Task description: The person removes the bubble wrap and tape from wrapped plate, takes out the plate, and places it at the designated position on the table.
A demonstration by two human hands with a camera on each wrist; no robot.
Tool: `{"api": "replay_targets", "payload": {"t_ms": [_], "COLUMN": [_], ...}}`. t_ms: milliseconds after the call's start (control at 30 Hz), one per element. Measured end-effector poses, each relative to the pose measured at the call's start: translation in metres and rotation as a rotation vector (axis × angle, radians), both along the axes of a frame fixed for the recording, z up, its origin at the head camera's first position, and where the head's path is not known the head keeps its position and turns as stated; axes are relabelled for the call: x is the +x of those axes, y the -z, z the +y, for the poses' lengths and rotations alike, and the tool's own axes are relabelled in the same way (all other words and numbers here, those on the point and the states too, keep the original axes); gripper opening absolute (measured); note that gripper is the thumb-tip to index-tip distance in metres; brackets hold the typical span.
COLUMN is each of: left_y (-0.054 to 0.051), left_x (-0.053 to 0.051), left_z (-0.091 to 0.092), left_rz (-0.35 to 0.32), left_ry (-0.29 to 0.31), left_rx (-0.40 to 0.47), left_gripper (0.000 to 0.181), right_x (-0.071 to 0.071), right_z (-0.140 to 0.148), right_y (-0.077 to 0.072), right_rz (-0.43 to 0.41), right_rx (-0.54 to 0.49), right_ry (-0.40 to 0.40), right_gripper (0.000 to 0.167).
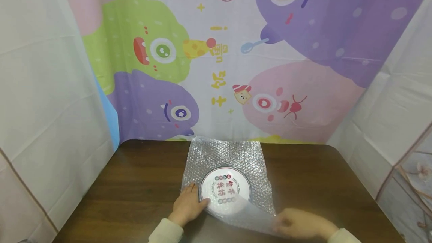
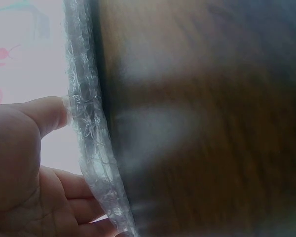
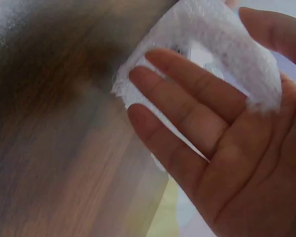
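Observation:
A round white plate (image 1: 219,181) with a dark rim and printed characters lies on a sheet of clear bubble wrap (image 1: 226,153). My left hand (image 1: 187,203) rests at the plate's left front edge, thumb and fingers spread along it. The left wrist view shows the thumb and fingers touching the bubble wrap edge (image 2: 91,123). My right hand (image 1: 298,222) pinches the near right corner of the wrap, and a lifted flap (image 1: 251,218) stretches over the plate's front part. In the right wrist view, three fingers (image 3: 187,103) extend below the wrap; the pinch point is partly hidden.
The dark wooden table (image 1: 135,183) extends to both sides of the wrap. Behind its far edge hangs a cloth (image 1: 216,123) printed with cartoon monsters. Pale cloth walls (image 1: 50,85) stand left and right.

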State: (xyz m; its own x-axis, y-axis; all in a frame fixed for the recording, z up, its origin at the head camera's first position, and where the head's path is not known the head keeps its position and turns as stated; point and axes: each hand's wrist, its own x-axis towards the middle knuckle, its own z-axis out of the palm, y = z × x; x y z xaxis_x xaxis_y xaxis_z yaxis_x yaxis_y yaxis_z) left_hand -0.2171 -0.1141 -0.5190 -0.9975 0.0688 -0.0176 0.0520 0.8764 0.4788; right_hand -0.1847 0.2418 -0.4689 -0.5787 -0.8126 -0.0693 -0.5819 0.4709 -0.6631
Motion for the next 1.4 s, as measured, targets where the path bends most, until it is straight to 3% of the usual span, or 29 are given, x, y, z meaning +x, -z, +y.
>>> {"api": "replay_targets", "payload": {"t_ms": [233, 400, 633, 800, 933, 1167, 1267, 1400], "left_y": [-0.001, -0.002, -0.001, 0.0, 0.0, -0.001, -0.001, -0.002], "left_x": [0.001, 0.001, 0.001, 0.001, 0.0, 0.0, 0.0, 0.0], "left_z": [0.0, 0.0, 0.0, 0.0, 0.0, 0.0, 0.0, 0.0], "left_rz": [0.003, 0.009, 0.012, 0.016, 0.014, 0.016, 0.016, 0.013], "left_ry": [0.004, 0.006, 0.012, 0.017, 0.017, 0.017, 0.015, 0.015], "left_rx": [0.006, 0.003, -0.001, -0.001, -0.002, -0.006, -0.009, -0.011], "left_gripper": [0.074, 0.074, 0.074, 0.074, 0.074, 0.075, 0.075, 0.075], "right_x": [0.012, 0.015, 0.008, -0.003, -0.01, -0.023, -0.032, -0.047], "right_z": [-0.003, -0.001, 0.002, 0.004, 0.003, -0.004, -0.008, -0.013], "right_y": [0.0, 0.0, 0.001, -0.002, -0.009, -0.017, -0.018, -0.015], "right_rz": [-0.091, -0.073, 0.016, 0.07, 0.112, 0.256, 0.273, 0.287], "right_rx": [0.13, 0.157, 0.143, 0.071, 0.013, -0.035, -0.087, -0.145], "right_ry": [0.172, 0.212, 0.141, 0.072, 0.079, 0.314, 0.435, 0.53], "right_gripper": [0.021, 0.015, 0.022, 0.029, 0.031, 0.035, 0.036, 0.041]}}
